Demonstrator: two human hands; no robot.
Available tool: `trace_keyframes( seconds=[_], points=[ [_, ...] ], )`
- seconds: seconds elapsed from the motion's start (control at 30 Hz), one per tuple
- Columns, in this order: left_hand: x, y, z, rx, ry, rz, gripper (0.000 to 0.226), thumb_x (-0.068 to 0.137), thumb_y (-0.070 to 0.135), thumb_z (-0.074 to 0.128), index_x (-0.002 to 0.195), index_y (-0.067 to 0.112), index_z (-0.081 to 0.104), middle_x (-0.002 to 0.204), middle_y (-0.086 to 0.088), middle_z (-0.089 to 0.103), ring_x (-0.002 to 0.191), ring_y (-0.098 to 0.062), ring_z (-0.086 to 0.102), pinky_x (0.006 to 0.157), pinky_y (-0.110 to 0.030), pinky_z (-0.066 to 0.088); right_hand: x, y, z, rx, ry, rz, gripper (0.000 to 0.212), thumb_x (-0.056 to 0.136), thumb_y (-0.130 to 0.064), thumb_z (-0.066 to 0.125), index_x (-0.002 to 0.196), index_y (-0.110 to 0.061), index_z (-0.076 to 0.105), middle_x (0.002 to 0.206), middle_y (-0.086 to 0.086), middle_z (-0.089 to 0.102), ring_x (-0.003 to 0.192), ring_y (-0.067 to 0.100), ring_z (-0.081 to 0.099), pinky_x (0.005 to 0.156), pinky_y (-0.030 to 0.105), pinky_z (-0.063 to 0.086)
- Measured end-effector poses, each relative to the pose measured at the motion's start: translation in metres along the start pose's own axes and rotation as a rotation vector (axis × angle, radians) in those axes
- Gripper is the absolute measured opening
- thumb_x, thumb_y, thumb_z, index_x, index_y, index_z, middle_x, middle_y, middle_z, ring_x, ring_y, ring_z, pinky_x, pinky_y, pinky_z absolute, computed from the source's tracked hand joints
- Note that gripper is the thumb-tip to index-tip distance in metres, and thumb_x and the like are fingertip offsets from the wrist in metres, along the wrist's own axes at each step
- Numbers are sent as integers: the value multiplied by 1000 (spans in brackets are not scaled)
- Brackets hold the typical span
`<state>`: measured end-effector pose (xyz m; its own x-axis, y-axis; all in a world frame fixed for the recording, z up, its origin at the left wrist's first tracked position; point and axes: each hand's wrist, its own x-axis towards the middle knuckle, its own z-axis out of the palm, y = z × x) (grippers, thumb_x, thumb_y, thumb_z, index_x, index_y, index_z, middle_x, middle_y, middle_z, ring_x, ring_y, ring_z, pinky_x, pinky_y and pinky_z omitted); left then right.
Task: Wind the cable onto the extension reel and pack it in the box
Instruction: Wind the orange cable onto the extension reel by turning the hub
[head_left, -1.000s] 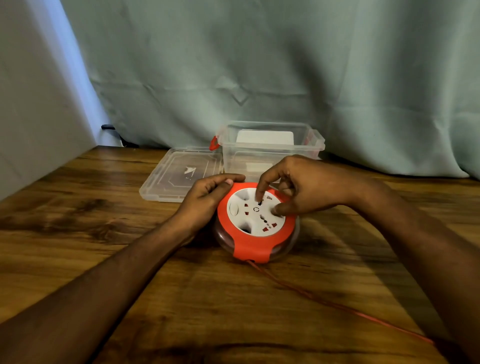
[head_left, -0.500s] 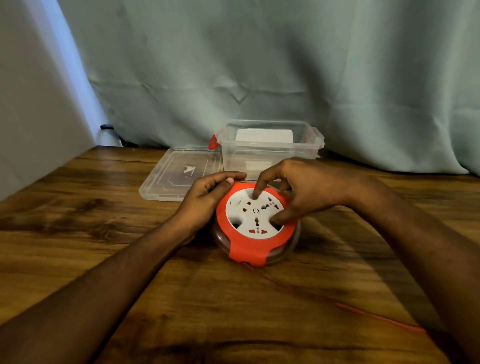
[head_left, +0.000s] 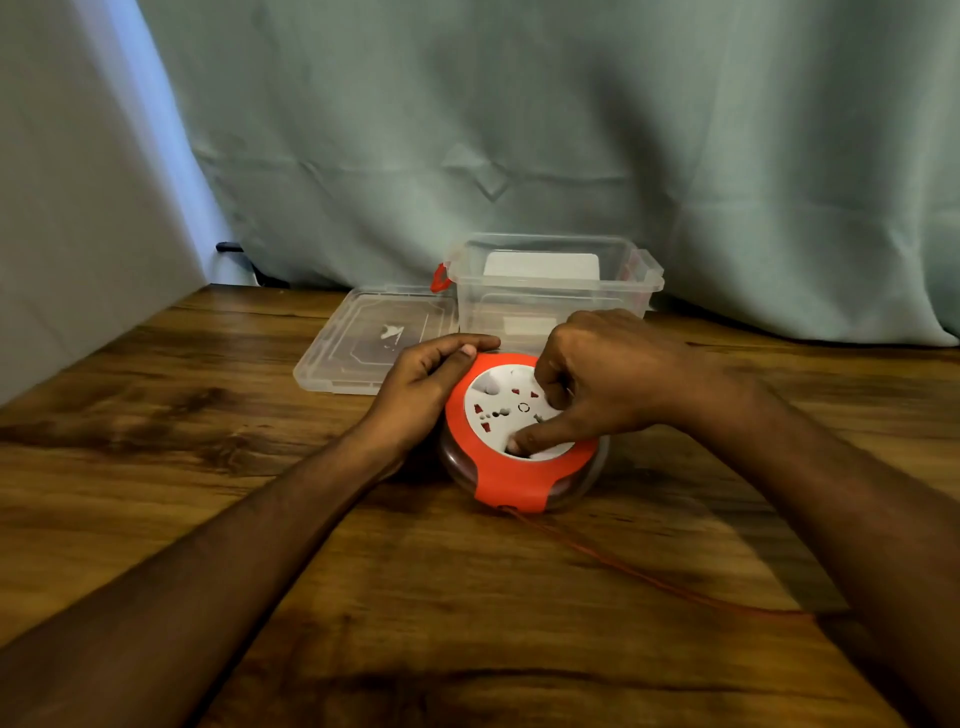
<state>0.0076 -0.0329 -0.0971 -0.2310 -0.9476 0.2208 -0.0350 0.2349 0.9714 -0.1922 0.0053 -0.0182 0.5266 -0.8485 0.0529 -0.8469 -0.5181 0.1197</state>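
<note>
Thumb swung nearer | hands (head_left: 426, 387) (head_left: 597, 384) grip reel (head_left: 519, 483) (box (head_left: 556, 291) behind)

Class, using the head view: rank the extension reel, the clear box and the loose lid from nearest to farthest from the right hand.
1. Extension reel: touched by the right hand.
2. Clear box: just behind the hand.
3. Lid: flat, back left.

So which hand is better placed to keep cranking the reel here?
The right hand: its fingers already sit in the white dial's recesses on the reel. The left hand grips the orange rim, steadying it, while loose cable remains out.
</note>
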Motion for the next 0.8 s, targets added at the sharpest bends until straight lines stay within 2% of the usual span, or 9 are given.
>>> trace_keyframes(
  seconds=[0.2,0.27,0.33,0.4,0.47,0.53,0.63,0.73,0.8],
  points=[
    [0,0,0,17,-18,11,29,107,19,46,125,17,69,114,-2,76,98,-17,76,74,-25,62,3,-7,-1,93,-68,30,54,78,-77,64,59,-27,53,64,-13,55,67,7,59,56,21,36],
    [0,0,0,5,-16,9,29,107,19,46,124,18,69,114,-2,76,99,-19,75,76,-28,63,2,-4,-1,97,-31,5,54,79,-76,64,60,-26,57,61,-13,56,64,5,60,55,21,36],
    [1,0,0,4,-14,4,29,106,19,47,125,19,69,114,-1,76,100,-21,75,78,-30,63,1,1,-3,128,37,-18,40,82,-66,72,70,-28,67,59,-13,56,62,3,58,56,23,38],
    [1,-1,0,6,-17,10,29,106,20,48,128,20,67,114,-3,76,101,-22,74,83,-34,62,-2,8,-7,230,43,-14,17,83,-43,82,96,-35,75,60,-10,61,63,3,61,58,23,42],
    [1,-1,0,2,-34,10,31,106,20,49,133,23,64,113,-4,76,100,-23,74,83,-35,62,-2,15,-7,290,-3,-34,41,81,-24,84,116,-42,72,59,-10,65,60,6,63,58,22,45],
    [0,0,1,8,-57,8,33,106,20,49,136,24,61,112,-5,76,98,-21,74,79,-31,62,-3,18,-7,293,-63,-53,52,82,-18,83,123,-45,68,60,-11,65,60,8,62,58,20,44],
    [-1,1,2,12,-77,24,34,106,19,48,138,23,60,111,-5,76,96,-18,74,77,-27,61,-5,18,-9,262,-96,-30,56,83,-26,83,128,-53,63,70,-21,69,71,4,65,63,26,53],
    [-2,1,2,12,-84,36,34,106,17,48,138,22,59,105,-1,77,92,-14,75,73,-24,61,-6,19,-9,250,-95,-14,59,83,-31,83,130,-57,61,81,-15,72,78,3,66,68,34,59],
    [-2,1,2,3,-83,39,35,106,17,47,138,22,59,102,0,77,89,-13,75,71,-23,60,-7,18,-10,256,-94,-9,58,81,-34,84,130,-55,62,88,-19,68,81,2,65,70,33,59]
  ],
)
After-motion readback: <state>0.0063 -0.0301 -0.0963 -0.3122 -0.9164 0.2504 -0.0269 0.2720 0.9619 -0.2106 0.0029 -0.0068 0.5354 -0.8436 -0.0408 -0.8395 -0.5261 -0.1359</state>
